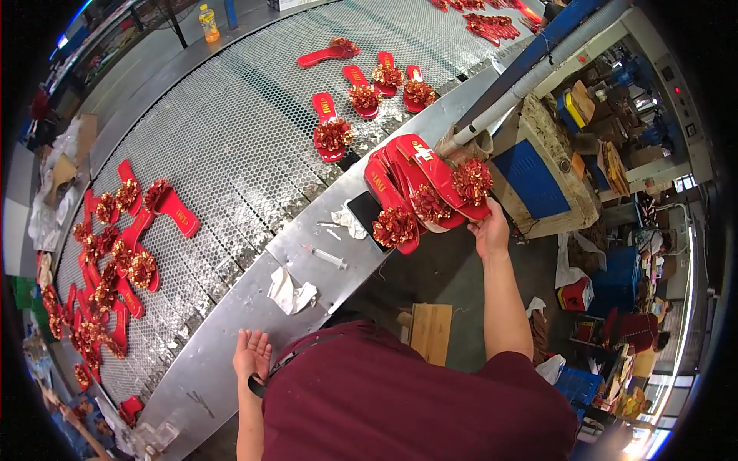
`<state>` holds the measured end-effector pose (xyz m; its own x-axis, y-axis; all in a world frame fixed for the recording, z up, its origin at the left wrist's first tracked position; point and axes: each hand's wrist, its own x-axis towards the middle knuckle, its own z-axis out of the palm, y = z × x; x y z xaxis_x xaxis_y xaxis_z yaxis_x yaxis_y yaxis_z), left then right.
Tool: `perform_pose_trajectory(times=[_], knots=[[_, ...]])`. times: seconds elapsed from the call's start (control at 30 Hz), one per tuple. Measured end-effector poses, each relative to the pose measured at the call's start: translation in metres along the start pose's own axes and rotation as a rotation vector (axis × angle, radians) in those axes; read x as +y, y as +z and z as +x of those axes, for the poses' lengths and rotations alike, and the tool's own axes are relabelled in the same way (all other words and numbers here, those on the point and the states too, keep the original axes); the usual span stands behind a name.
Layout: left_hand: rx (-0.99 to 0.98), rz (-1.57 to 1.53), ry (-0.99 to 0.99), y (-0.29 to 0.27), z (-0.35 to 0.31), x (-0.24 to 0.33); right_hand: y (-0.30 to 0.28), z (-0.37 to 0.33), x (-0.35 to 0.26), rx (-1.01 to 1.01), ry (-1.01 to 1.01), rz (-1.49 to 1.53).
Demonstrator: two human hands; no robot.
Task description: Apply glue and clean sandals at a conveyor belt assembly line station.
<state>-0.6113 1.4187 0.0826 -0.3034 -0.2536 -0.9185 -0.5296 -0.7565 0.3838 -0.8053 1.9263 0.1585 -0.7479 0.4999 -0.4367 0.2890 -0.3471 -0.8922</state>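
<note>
My right hand (490, 229) pinches the toe end of a red slide sandal (430, 165) with a shiny red-gold flower on its strap. That sandal lies uppermost on a pile of similar red sandals (378, 178) at the edge of the metal ledge (254, 307). My left hand (252, 355) is near the ledge's front edge, fingers stretched out, holding nothing. Beside the pile lies a dark phone (363, 209), partly covered by it. A syringe (326, 257) and a crumpled white cloth or tissue (290, 292) rest on the ledge between my hands.
Beyond the ledge runs a metal mesh conveyor belt (231, 154). Single sandals (330, 127) lie on it, with a crowded group (142, 269) at the left. A blue-and-beige machine (534, 173) and a slanting pipe (530, 81) stand at the right. A person's arm (77, 422) shows at lower left.
</note>
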Motion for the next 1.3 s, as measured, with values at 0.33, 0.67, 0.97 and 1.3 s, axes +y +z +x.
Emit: perform_pose_trajectory(times=[0.33,0.67,0.97,1.3], knots=[[0.039,-0.103,0.016,0.003,0.0,-0.004,-0.026,-0.061,0.122,-0.168,-0.053,-0.871],[0.086,-0.065,0.113,0.014,-0.003,0.001,0.247,0.029,0.1,-0.706,-1.062,-1.194],[0.253,-0.222,0.094,-0.016,0.024,0.006,0.344,0.129,0.089,-0.737,-0.772,-2.061],[0.269,-0.066,0.092,0.042,0.049,0.048,0.36,0.208,0.072,-0.688,-0.854,-2.1]])
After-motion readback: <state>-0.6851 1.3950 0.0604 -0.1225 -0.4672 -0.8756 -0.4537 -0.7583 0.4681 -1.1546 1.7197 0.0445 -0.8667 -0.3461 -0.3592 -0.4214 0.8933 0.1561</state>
